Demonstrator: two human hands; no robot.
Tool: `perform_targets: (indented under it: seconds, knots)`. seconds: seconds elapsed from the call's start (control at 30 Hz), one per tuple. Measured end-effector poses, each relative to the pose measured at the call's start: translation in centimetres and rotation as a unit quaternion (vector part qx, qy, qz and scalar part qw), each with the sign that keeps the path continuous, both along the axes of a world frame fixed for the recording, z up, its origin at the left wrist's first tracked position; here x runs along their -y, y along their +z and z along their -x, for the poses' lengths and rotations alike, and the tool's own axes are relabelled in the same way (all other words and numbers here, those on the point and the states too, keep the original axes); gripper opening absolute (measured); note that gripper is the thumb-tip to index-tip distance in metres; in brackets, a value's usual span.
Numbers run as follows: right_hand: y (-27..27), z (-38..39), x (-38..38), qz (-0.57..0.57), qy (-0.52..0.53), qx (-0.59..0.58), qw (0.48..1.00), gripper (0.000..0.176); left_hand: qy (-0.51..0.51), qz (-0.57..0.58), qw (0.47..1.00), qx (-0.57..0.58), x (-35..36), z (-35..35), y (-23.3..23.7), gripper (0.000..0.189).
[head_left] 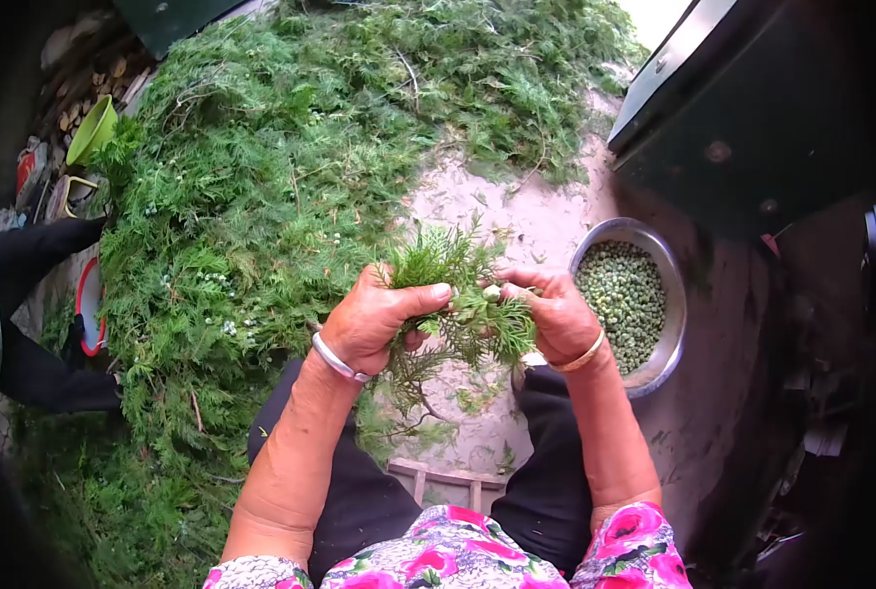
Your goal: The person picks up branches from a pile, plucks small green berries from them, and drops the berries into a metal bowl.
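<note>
My left hand is closed around a leafy evergreen sprig, its thumb lying across the stem. The flat green fronds spread between both hands, above my lap. My right hand is at the sprig's right side, thumb and fingers pinched at a small pale-green cone among the fronds. The cone's attachment to the sprig is hidden. Just beyond my right wrist, a metal bowl holds many small green cones.
A large heap of cut evergreen branches covers the floor ahead and to the left. Another person's dark-clad legs are at the left edge, near a red-rimmed basin. A lime-green bowl leans behind. A dark panel stands at upper right.
</note>
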State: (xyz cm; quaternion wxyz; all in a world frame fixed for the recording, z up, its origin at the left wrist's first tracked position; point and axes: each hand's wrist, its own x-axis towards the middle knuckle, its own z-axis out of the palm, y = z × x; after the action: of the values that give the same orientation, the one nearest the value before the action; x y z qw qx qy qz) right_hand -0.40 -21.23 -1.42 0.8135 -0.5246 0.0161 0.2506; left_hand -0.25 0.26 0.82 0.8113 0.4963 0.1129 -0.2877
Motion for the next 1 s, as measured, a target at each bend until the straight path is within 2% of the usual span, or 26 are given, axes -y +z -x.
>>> perform_targets:
  seconds: [0.1,0.13,0.27,0.37,0.5,0.63,0.73,0.9,0.97,1.0]
  knots:
    - [-0.7,0.0,-0.9,-0.032,0.004,-0.013,0.999,0.021,0.022,-0.03,0.999,0.001,0.1,-0.1,-0.3,0.015]
    - [-1.1,0.1,-0.9,-0.079,-0.013,-0.048,0.996,0.023,0.039,-0.051,0.998,-0.006,0.4,-0.1,-0.1,0.015]
    - [-1.8,-0.2,-0.9,-0.173,-0.019,-0.066,0.983,0.029,0.014,-0.049,0.998,-0.026,0.3,-0.3,-0.2,0.02]
    - [-1.5,-0.9,-1.2,-0.139,0.048,-0.056,0.988,0.028,0.0,-0.015,0.999,-0.033,0.3,-0.3,0.1,0.021]
    - [-0.8,-0.7,-2.0,-0.154,-0.008,-0.137,0.979,0.021,0.004,-0.008,0.999,-0.041,0.5,-0.2,0.0,0.022]
    - [-0.3,-0.4,-2.0,-0.104,-0.038,-0.14,0.984,0.017,0.008,0.001,0.999,-0.044,0.7,-0.1,-0.4,0.018]
    - [-1.0,-0.9,-2.1,-0.03,-0.012,-0.078,0.996,0.014,0.021,-0.011,0.999,-0.021,1.0,-0.1,-0.8,0.014]
    - [-0.6,-0.8,-2.4,-0.035,-0.035,-0.071,0.996,0.018,0.019,-0.046,0.998,0.024,1.3,0.1,-0.8,0.017]
    - [-1.5,-1.0,-1.9,-0.076,-0.033,-0.07,0.994,0.016,0.036,-0.057,0.996,0.053,1.5,0.1,-0.6,0.015]
    - [-0.7,-1.0,-2.1,-0.062,-0.073,-0.11,0.989,0.015,0.026,-0.046,0.997,0.053,1.3,0.1,-0.5,0.015]
